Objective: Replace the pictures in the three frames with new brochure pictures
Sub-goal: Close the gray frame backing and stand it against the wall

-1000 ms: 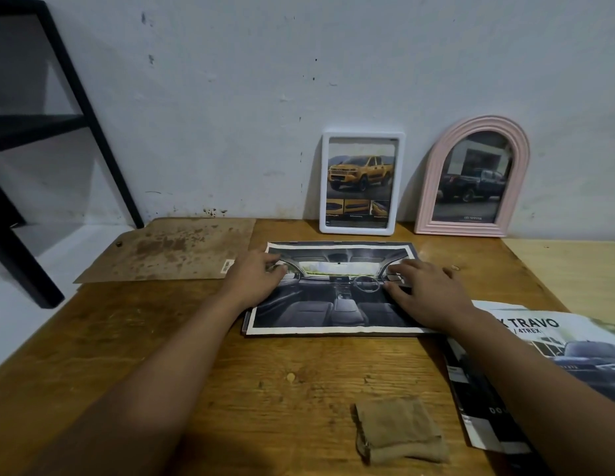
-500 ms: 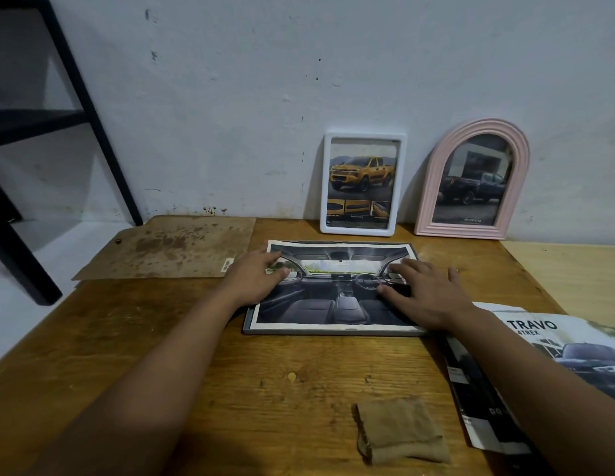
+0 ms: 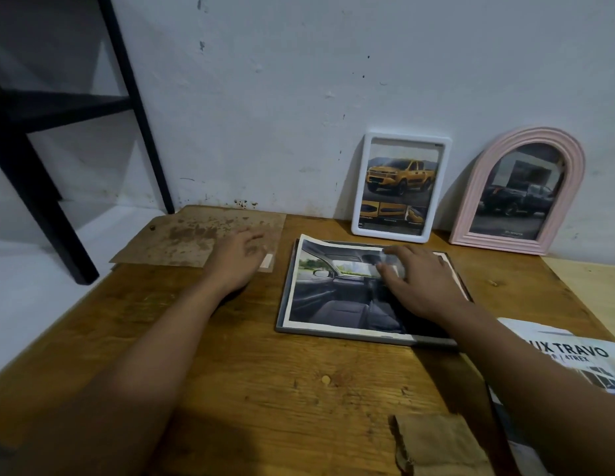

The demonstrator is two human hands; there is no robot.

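Frame point(image 3: 368, 333) flat at centre, the print point(image 3: 337, 290) lying loose on it, backing board point(image 3: 199, 240) at left.

Head view: the right hand point(image 3: 419, 283) lies flat, fingers straight, on the print; the left hand point(image 3: 235, 261) hovers open over the board, gripping nothing. White frame point(image 3: 400, 187) and pink frame point(image 3: 517, 190) at upper right already hold car pictures. The print's far left corner curls up; it looks likely to skew or crease under the board if the holding hand lifts early.

- Right hand point(image 3: 424, 286) pressed flat on the picture point(image 3: 337, 293) lying in the grey frame point(image 3: 350, 333).
- Left hand point(image 3: 235, 261) hovered, fingers spread, over the backing board point(image 3: 182, 240) near the tabletop's point(image 3: 265, 389) far-left corner.
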